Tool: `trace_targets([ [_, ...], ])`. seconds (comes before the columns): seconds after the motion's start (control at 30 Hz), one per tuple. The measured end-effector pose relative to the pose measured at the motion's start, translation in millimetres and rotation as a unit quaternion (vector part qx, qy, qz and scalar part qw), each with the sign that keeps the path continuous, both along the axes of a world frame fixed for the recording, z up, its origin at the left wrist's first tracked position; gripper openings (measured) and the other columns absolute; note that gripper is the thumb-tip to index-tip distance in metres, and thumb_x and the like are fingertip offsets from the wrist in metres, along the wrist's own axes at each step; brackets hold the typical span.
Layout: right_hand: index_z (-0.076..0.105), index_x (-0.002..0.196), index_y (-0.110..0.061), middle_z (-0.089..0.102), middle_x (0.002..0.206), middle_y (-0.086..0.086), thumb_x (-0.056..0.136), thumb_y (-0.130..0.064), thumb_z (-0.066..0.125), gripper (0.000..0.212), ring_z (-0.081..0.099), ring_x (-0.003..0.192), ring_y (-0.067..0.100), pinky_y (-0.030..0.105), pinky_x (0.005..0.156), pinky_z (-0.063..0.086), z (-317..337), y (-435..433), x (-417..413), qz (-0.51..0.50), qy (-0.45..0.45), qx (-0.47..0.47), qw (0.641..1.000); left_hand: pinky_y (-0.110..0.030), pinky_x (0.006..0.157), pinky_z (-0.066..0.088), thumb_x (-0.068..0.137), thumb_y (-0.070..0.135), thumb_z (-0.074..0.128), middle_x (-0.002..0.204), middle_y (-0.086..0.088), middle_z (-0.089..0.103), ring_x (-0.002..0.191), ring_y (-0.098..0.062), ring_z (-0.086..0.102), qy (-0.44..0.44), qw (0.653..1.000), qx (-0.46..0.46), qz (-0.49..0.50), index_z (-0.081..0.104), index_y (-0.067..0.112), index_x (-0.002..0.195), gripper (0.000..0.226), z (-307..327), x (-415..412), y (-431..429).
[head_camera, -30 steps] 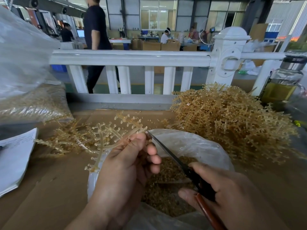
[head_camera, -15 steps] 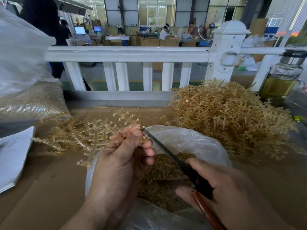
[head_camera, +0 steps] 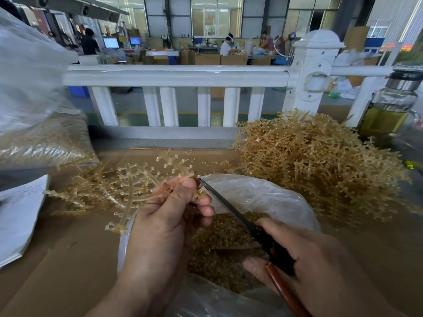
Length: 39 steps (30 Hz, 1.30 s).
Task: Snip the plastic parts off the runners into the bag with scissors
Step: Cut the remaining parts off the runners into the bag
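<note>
Head view: nearest, the right hand is wrapped round the dark handles of the scissors, so the blades can be squeezed. The blades are thin, dark metal, and the tip is set right at the runner, just beside the thumb. Whether the blades are fully shut cannot be told.

The runner is pinched between the thumb and fingers of the left hand and is held over the mouth of the bag, so cut parts can drop straight in. The runner is a clear, yellowish plastic branch with small round knobs on its twigs. The bag is thin, crinkly and see-through, and lots of tiny golden parts are seen inside it. It is laid on brown cardboard.

Further left, a flat pile of thin stalks is spread, likely runners already cut. Further right, a big spiky heap of runners is stacked close by, likely waiting to be cut. Behind, a white fence and a glass bottle are seen.
</note>
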State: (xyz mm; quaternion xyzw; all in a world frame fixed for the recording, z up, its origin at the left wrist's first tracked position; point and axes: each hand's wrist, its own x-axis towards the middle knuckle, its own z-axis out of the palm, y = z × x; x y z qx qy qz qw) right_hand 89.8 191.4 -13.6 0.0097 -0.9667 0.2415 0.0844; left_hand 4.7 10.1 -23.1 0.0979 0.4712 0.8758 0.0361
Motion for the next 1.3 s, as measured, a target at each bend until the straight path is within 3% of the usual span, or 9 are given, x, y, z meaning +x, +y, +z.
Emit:
trace_targets([
  [0.17,0.040,0.119,-0.058,0.052,0.107,-0.041,0.061,-0.093,0.036,0.068,0.047,0.100,-0.023,0.000,0.075,0.038,-0.2,-0.7,0.8,0.003,0.013,-0.004,1.000,-0.026,0.056,0.054,0.079,0.030,0.072,0.075,-0.014,0.064,0.067,-0.021,0.064,0.002,1.000,-0.011,0.010,0.068,0.010,0.094,0.025,-2.3,-1.3,0.2],
  [0.3,0.031,0.123,-0.058,0.056,0.096,-0.042,0.063,-0.095,0.033,0.070,0.052,0.091,-0.022,-0.004,0.070,0.039,-0.9,-3.1,0.9,-0.008,0.022,0.003,1.000,-0.027,0.055,0.054,0.084,0.028,0.073,0.076,-0.014,0.065,0.066,-0.021,0.064,0.005,1.000,-0.022,0.014,0.072,0.018,0.082,0.010,-3.5,-3.1,0.9],
  [0.43,0.032,0.125,-0.058,0.051,0.086,-0.048,0.065,-0.096,0.029,0.071,0.053,0.084,-0.024,-0.007,0.068,0.036,-0.3,-4.5,1.2,-0.013,0.036,0.002,0.999,-0.026,0.055,0.053,0.083,0.031,0.071,0.074,-0.012,0.065,0.066,-0.021,0.064,0.009,0.999,-0.036,0.020,0.074,0.016,0.080,0.015,-5.1,-3.4,0.3],
  [0.6,0.046,0.117,-0.051,0.054,0.083,-0.044,0.070,-0.091,0.036,0.063,0.057,0.087,-0.017,-0.004,0.061,0.039,3.7,-6.4,2.5,-0.020,0.024,-0.002,1.000,-0.025,0.054,0.053,0.082,0.028,0.078,0.074,-0.010,0.066,0.065,-0.019,0.064,0.023,0.999,-0.047,0.017,0.075,0.020,0.075,0.011,-3.2,-2.0,2.2],
  [0.83,0.052,0.112,-0.050,0.061,0.093,-0.035,0.072,-0.086,0.042,0.054,0.057,0.084,-0.018,-0.001,0.061,0.043,3.9,-7.3,2.9,-0.015,0.026,-0.027,0.999,-0.024,0.053,0.052,0.074,0.035,0.072,0.073,-0.010,0.066,0.064,-0.017,0.063,0.027,0.999,-0.037,0.017,0.075,0.022,0.075,0.013,-1.3,0.3,2.8],
  [1.07,0.055,0.111,-0.048,0.056,0.098,-0.040,0.067,-0.084,0.047,0.058,0.053,0.092,-0.022,-0.007,0.068,0.038,2.1,-5.5,2.2,-0.017,0.016,-0.023,0.999,-0.026,0.053,0.052,0.080,0.028,0.077,0.074,-0.012,0.066,0.064,-0.019,0.064,0.009,0.999,-0.033,0.020,0.075,0.025,0.076,0.005,-2.9,-1.5,1.8],
  [1.2,0.047,0.118,-0.051,0.052,0.095,-0.046,0.064,-0.085,0.046,0.064,0.055,0.094,-0.020,-0.009,0.070,0.035,0.8,-3.7,2.4,-0.014,0.026,-0.022,0.999,-0.025,0.054,0.052,0.076,0.032,0.075,0.076,-0.013,0.065,0.065,-0.020,0.064,0.007,0.999,-0.029,0.019,0.074,0.023,0.080,0.009,-2.7,-1.8,1.4],
  [1.3,0.031,0.120,-0.060,0.042,0.100,-0.052,0.062,-0.091,0.041,0.067,0.041,0.103,-0.027,-0.010,0.073,0.032,-0.7,-1.9,0.7,-0.006,0.026,-0.010,1.000,-0.026,0.055,0.052,0.082,0.029,0.080,0.077,-0.014,0.066,0.066,-0.020,0.064,0.010,0.999,-0.034,0.019,0.075,0.024,0.080,0.007,-2.1,-0.8,1.3],
])
